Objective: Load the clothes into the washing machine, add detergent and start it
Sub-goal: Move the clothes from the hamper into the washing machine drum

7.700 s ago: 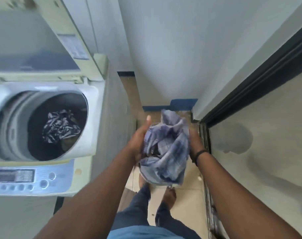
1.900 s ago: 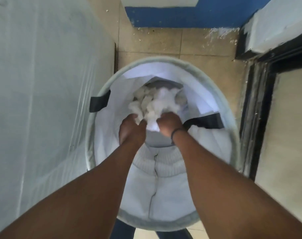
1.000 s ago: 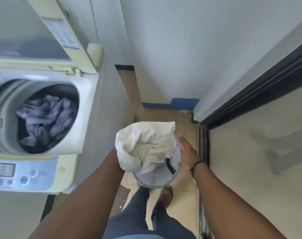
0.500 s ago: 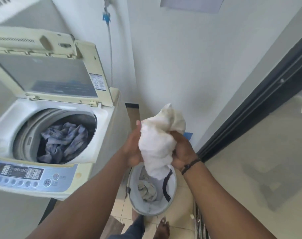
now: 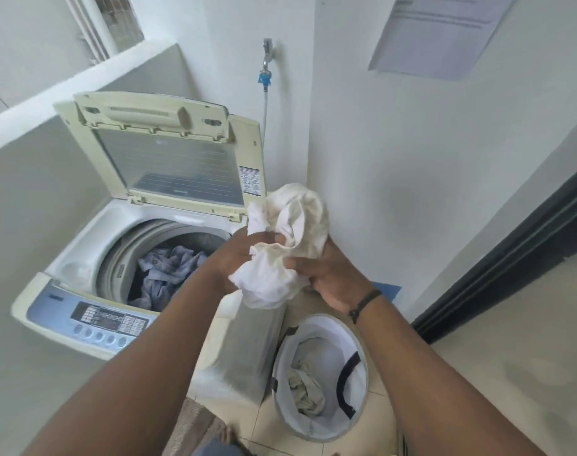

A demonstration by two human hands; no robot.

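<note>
Beside the open washing machine (image 5: 83,258), both hands now carry the white garment (image 5: 280,245) up from the laundry basket (image 5: 320,327), left hand (image 5: 237,255) and right hand (image 5: 329,274) fingers clamped on it, nearly over the drum — next in

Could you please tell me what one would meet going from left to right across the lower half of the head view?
Control panel of the washing machine → blue clothes in the drum → white cloth gripped by both hands → laundry basket on the floor → dark door frame.
</note>
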